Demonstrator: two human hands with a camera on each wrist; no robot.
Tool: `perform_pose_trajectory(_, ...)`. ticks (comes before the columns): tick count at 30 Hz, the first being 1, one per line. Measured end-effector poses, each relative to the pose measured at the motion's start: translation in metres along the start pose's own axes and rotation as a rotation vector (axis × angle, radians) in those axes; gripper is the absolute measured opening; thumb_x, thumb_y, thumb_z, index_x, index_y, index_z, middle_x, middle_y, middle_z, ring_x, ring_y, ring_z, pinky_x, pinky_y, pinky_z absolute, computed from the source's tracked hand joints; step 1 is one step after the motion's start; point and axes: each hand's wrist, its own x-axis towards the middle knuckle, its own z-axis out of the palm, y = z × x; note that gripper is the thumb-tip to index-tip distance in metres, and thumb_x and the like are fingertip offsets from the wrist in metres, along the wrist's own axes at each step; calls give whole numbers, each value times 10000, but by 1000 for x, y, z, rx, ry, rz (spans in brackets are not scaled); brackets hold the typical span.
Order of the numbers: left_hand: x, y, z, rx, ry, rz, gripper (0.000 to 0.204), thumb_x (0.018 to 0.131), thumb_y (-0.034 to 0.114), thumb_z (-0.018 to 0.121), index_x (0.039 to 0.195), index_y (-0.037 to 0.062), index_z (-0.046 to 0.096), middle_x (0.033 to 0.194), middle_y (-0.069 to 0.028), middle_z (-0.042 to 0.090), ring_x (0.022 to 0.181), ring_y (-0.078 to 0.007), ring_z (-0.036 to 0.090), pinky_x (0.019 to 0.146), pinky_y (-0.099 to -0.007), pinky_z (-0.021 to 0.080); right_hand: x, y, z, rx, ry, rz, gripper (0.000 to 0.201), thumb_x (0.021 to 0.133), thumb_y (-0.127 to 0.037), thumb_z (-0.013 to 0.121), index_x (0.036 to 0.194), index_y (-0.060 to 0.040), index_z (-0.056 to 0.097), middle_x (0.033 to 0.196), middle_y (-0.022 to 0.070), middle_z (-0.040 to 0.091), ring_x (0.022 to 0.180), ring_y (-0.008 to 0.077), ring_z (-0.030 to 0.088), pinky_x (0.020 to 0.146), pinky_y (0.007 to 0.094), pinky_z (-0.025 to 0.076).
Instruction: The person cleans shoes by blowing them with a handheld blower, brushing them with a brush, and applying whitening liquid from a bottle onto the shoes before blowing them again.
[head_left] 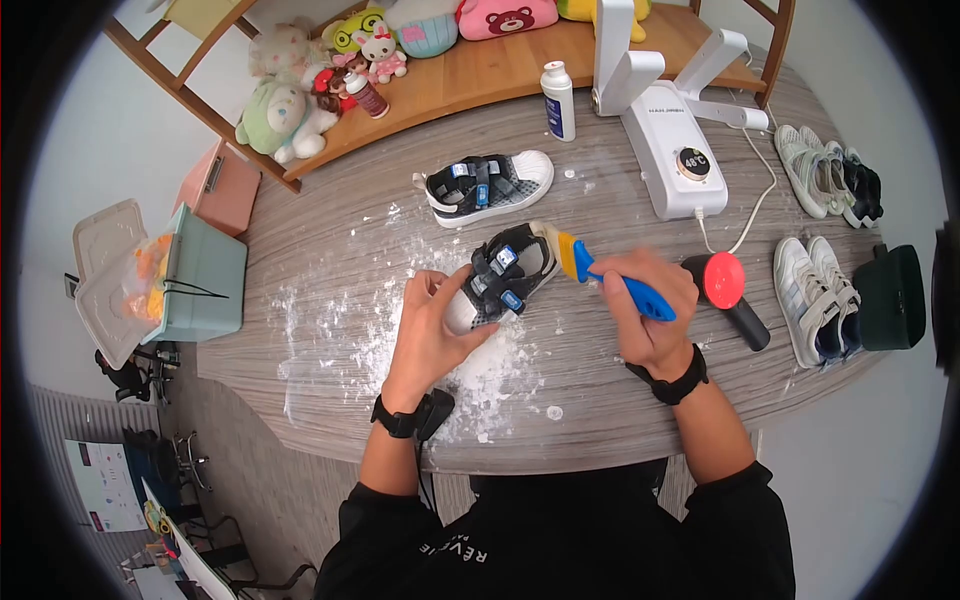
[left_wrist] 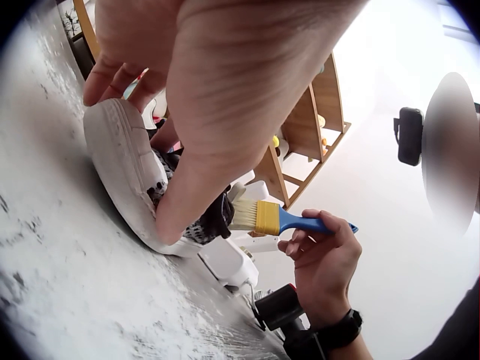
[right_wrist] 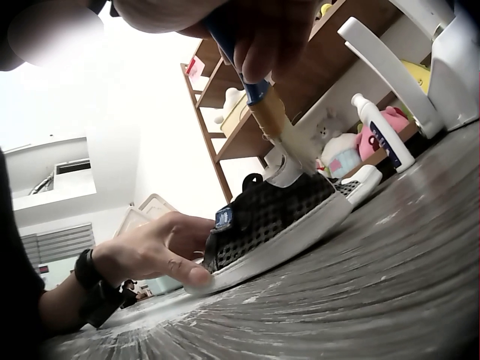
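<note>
A small black-and-white shoe (head_left: 497, 275) with blue-tabbed straps rests on the table amid white powder. My left hand (head_left: 425, 328) grips its white toe, thumb on one side and fingers on the other. In my right hand (head_left: 648, 305) is a paintbrush (left_wrist: 268, 219) with a blue handle and yellow band. Its pale bristles (right_wrist: 297, 150) touch the shoe's heel collar, seen closely in the right wrist view. The matching shoe (head_left: 490, 188) lies just beyond, its toe pointing right.
A white bottle (head_left: 559, 103) and a white shoe dryer (head_left: 668, 150) stand at the back. Right of my right hand lies a black-and-red handheld device (head_left: 725, 282), with more shoes (head_left: 805, 295) beyond. A wooden shelf (head_left: 450, 85) holds plush toys; a mint bin (head_left: 205, 285) stands left.
</note>
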Motion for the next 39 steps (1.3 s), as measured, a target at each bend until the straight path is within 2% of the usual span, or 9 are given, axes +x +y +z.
perform_pose_trajectory(9,-1,4,1,-51,-1,-45,748,635,194,950,1299,2,664,1071,-150,558,1034,-304,549,898,-388,494,-5,2,-1,34,-38,-120,46,785,31,682,817,0,689,653,109,640,488,239,570,474,322,417)
perform_pose_trajectory(11,0,3,1,-52,-5,-44,749,630,192,952,1294,-2,664,1072,-151,558,1033,-302,550,897,-386,496,-6,0,-3,40,-115,-72,51,817,2,652,816,10,702,709,129,696,557,249,646,534,320,481)
perform_pose_trajectory(14,1,2,2,-73,-3,-38,753,623,186,956,1290,-4,663,1068,-149,558,1032,-305,550,902,-387,495,-7,6,0,98,-176,-98,68,766,43,683,795,-18,676,675,107,641,493,257,566,478,324,416)
perform_pose_trajectory(18,1,1,3,-14,18,-26,744,613,172,954,1271,-20,664,1076,-131,590,1032,-292,605,914,-386,509,-8,3,-1,82,-199,-68,50,797,31,671,821,-11,684,708,116,667,522,247,595,496,324,441)
perform_pose_trajectory(21,-1,0,3,-17,18,-29,747,615,167,953,1276,-22,660,1085,-134,587,1034,-297,604,924,-388,505,-6,6,4,109,2,36,37,856,0,660,863,9,694,727,125,683,551,244,619,524,332,469)
perform_pose_trajectory(23,0,0,2,-29,16,-30,750,615,165,953,1279,-23,657,1091,-136,586,1035,-300,603,929,-389,502,-1,4,3,-16,61,281,89,915,-48,652,896,23,702,751,134,700,587,239,644,562,336,494)
perform_pose_trajectory(27,1,1,0,-18,-2,-32,763,614,171,957,1289,-16,654,1109,-140,585,1053,-306,594,945,-395,497,1,12,9,-58,63,275,116,943,-67,648,903,25,706,759,138,704,602,221,649,572,325,490)
perform_pose_trajectory(30,0,1,1,-12,-4,-21,762,621,173,957,1295,-11,653,1128,-140,582,1080,-310,583,958,-398,494,-3,9,7,21,5,410,118,951,-65,640,929,26,712,743,122,694,615,171,643,579,307,486)
perform_pose_trajectory(39,-1,1,-2,-28,-29,-11,748,620,145,954,1301,37,662,1183,-127,543,1161,-312,534,990,-403,486,-1,12,4,207,222,441,159,981,-88,631,962,38,727,727,43,668,601,79,602,561,238,452)
